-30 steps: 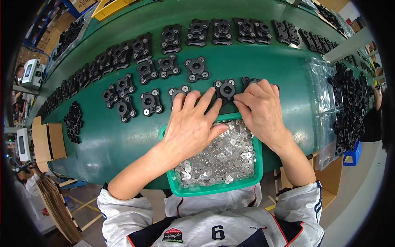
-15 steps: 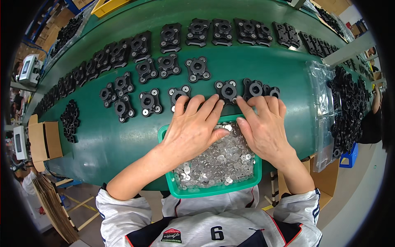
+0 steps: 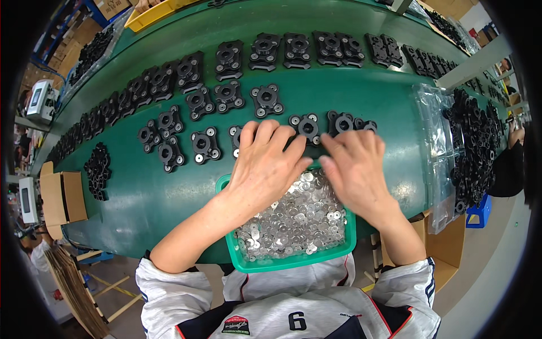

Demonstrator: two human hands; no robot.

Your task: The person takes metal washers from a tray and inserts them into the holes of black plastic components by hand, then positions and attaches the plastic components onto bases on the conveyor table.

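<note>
A green bin (image 3: 293, 264) full of small flat metal washers (image 3: 299, 220) stands at the table edge before me. My left hand (image 3: 261, 164) hovers over its far left rim, fingers curled, thumb and index finger drawn close; anything between them is hidden. It covers much of a black four-cornered part (image 3: 235, 148). Beside its index finger lies another black part (image 3: 307, 127) with a round hub and silver discs at its corners. My right hand (image 3: 361, 175) is smeared by motion near that part's right corner. Behind its fingers sit two similar black parts (image 3: 342, 121), partly covered.
More black parts (image 3: 206, 144) lie left and behind on the green table (image 3: 141, 209), with a long row of black plates (image 3: 228, 58) farther back. A cardboard box (image 3: 70, 195) stands left. Clear plastic sheeting (image 3: 432, 135) and a black heap (image 3: 474, 147) are right.
My left thumb has drawn up toward the index finger and away from the washers. My right hand has shifted slightly left and is now blurred. The view has shifted a little.
</note>
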